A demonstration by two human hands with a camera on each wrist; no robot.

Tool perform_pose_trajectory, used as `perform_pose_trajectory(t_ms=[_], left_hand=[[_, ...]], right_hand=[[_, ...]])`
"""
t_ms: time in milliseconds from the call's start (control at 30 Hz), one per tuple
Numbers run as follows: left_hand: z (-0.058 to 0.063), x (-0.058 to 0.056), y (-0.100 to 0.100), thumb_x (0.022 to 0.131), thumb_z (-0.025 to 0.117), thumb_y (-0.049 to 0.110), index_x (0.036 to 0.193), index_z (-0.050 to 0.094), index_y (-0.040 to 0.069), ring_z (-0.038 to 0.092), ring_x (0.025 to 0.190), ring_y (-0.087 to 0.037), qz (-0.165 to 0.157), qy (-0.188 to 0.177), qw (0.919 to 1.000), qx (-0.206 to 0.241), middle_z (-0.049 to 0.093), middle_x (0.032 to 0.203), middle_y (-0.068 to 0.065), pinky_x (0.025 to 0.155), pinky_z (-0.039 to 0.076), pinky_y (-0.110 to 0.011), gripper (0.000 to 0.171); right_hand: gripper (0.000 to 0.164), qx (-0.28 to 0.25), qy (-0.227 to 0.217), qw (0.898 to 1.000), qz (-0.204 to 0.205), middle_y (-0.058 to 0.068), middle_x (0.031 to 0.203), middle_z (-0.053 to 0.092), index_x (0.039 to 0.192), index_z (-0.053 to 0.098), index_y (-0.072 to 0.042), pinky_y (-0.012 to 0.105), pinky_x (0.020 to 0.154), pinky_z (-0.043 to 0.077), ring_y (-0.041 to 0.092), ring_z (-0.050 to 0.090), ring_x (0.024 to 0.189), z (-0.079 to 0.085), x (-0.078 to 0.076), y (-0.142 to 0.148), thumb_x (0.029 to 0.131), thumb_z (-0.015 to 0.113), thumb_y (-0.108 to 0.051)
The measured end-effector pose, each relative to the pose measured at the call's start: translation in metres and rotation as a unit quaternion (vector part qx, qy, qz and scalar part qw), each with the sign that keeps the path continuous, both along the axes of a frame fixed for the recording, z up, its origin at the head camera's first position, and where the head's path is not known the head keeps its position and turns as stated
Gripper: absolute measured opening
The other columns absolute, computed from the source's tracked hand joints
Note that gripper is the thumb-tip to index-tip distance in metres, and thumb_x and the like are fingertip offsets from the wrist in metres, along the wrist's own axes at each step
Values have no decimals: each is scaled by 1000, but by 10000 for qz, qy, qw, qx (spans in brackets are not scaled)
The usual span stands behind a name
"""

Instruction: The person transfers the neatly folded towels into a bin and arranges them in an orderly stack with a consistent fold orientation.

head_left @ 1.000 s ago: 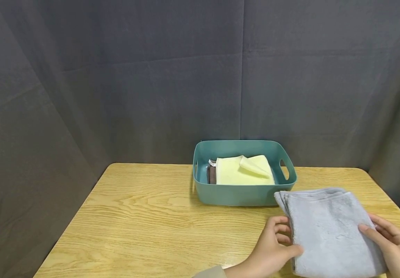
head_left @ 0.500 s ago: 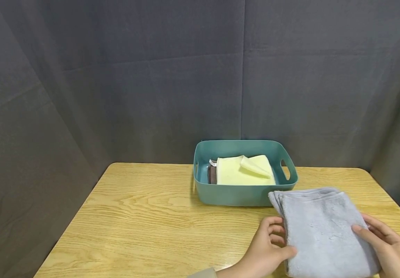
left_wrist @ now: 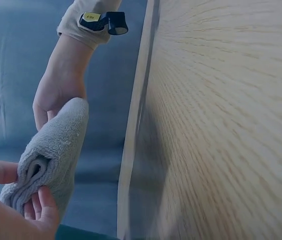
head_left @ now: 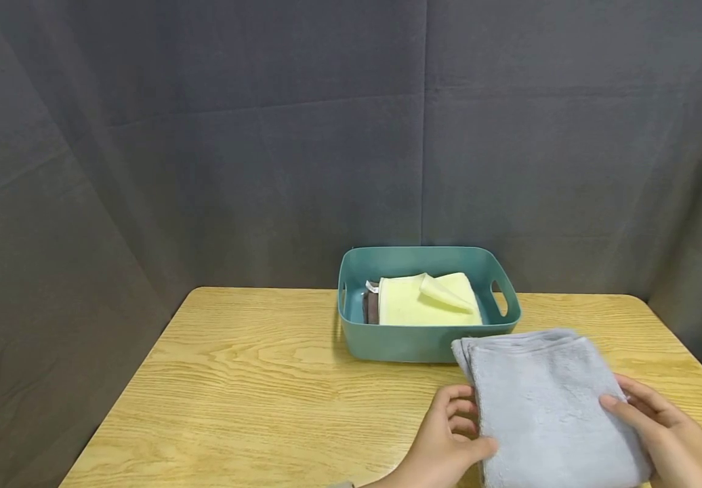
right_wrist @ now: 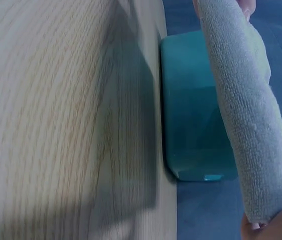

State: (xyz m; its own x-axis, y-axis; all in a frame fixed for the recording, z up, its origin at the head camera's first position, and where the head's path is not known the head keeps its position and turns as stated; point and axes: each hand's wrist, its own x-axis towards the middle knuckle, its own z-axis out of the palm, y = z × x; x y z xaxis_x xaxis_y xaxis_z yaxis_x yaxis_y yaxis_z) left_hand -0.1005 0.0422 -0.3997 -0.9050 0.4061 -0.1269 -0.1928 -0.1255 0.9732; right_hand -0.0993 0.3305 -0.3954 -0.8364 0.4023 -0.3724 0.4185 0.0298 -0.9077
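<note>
A folded grey towel [head_left: 552,407] is held up by both hands in front of the basket, its layered edge showing in the left wrist view. My left hand [head_left: 442,440] pinches its left side, thumb on the near face and fingers behind. On the opposite side, my right hand [head_left: 668,430] grips the edge with the thumb on top. In the right wrist view the towel [right_wrist: 251,115] hangs above the wooden table [right_wrist: 56,125], clear of its surface. Part of the towel overlaps the front right corner of the teal basket [head_left: 412,344] in the head view.
Inside the basket lie a folded yellow cloth [head_left: 412,305], one corner flipped over, and a brown cloth [head_left: 373,308] with a white tag at its left. The basket stands near the table's back edge. A dark grey curtain [head_left: 302,169] hangs behind.
Both hands have carried the grey towel to the left, bringing it farther in front of the basket. Their hold on it looks the same; the basket has stayed put.
</note>
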Motion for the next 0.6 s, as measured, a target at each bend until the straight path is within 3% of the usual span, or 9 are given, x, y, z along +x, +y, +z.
perform_pose_trajectory(t_ms=[300, 600], left_hand=[[0, 1, -17, 84, 69, -3, 135, 44, 7, 50, 95, -15, -34, -8, 10000, 13, 53, 118, -3, 83, 45, -30, 57], [-2, 2, -31, 84, 69, -2, 136, 44, 7, 48, 97, -16, 6, 119, 9998, -167, 52, 120, -3, 84, 44, -30, 58]], right_hand=[[23, -250, 250, 9992, 204, -26, 86, 62, 92, 63, -53, 32, 64, 56, 3, 62, 78, 8, 4, -18, 87, 77, -36], [27, 67, 149, 9987, 476, -25, 90, 60, 102, 59, -49, 25, 70, 54, -1, 58, 83, 7, 2, -27, 86, 78, -40]])
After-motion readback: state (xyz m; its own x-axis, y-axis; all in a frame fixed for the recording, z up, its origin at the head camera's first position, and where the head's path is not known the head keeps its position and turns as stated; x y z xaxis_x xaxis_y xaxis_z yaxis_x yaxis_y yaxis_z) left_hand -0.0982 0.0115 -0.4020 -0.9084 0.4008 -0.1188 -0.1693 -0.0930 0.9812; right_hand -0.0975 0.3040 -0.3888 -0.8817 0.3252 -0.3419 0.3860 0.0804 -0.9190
